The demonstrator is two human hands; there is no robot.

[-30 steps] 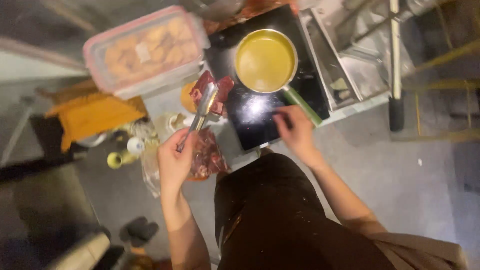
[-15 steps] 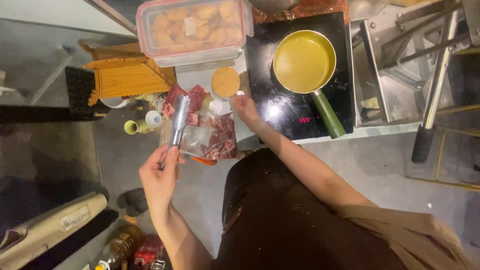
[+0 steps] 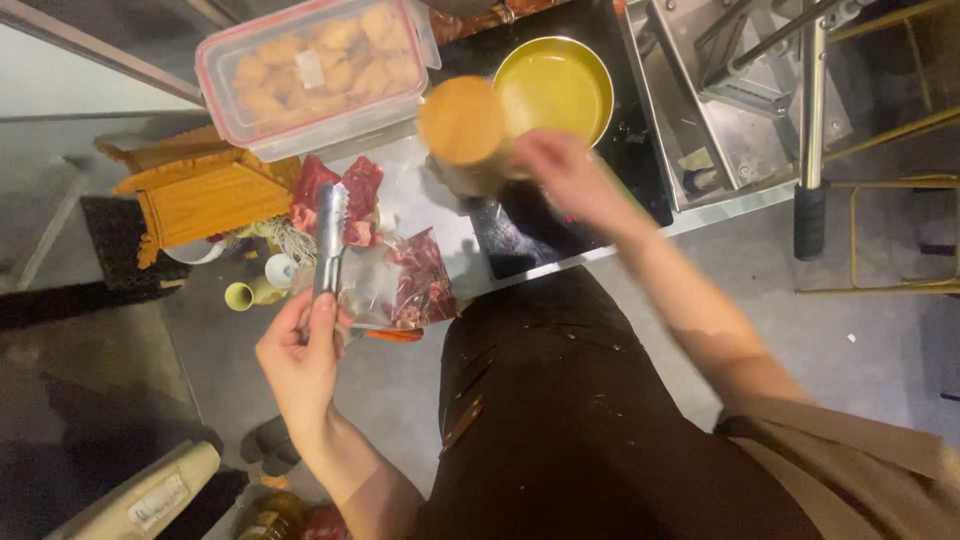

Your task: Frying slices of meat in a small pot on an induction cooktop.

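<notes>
My left hand [image 3: 298,355] grips a pair of metal tongs [image 3: 327,238] whose tips clamp a piece of raw red meat [image 3: 340,195] above a clear plastic bag of more raw meat [image 3: 400,290]. My right hand [image 3: 565,180] holds up a jar with an orange-brown lid [image 3: 462,125], blurred by motion, over the near edge of the black cooktop [image 3: 520,240]. Just behind the jar sits a frying pan [image 3: 555,85] filled with yellow oil.
A clear lidded container of breaded pieces [image 3: 310,70] lies at the back left. A small wooden house-shaped box [image 3: 205,195] and little cups [image 3: 250,292] stand on the floor at left. A steel sink [image 3: 730,90] adjoins the cooktop on the right. Bottles sit by my feet.
My right hand has picked up the orange-lidded jar from the counter and raised it toward the pan. My left hand with the tongs and meat stays about where it was.
</notes>
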